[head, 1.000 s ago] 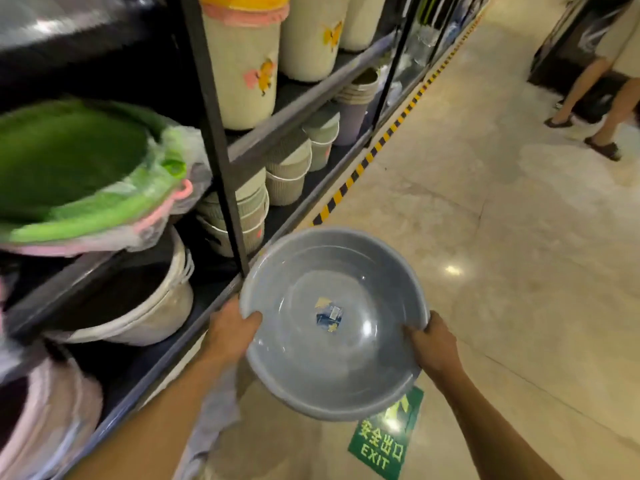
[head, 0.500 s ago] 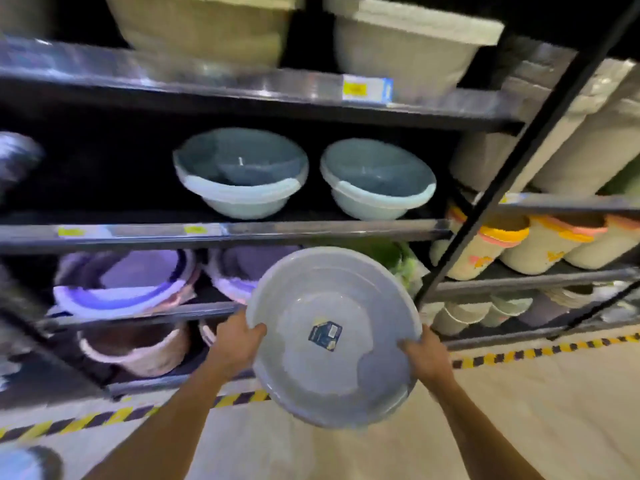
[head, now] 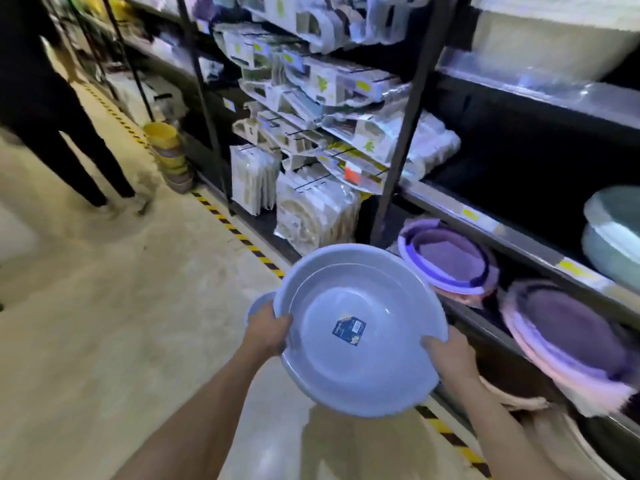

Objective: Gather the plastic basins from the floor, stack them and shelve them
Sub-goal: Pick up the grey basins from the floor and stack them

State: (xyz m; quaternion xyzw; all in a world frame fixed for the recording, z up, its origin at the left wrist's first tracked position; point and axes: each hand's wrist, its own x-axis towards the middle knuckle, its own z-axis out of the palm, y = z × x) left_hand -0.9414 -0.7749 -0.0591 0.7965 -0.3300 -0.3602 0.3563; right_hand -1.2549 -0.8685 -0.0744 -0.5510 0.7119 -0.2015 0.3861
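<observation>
We hold the grey basin (head: pixel 360 329) by its rim, left hand (head: pixel 268 329) and right hand (head: pixel 450 355) gripping opposite edges. It hangs tilted over the floor (head: pixel 104 323), just beside the shelf (head: pixel 519 237) with purple basins (head: pixel 450 259). Open floor lies to our left.

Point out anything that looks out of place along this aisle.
A stack of yellow and purple bowls stands on the floor outside the striped line, not shelved. Nothing else stands out.
</observation>
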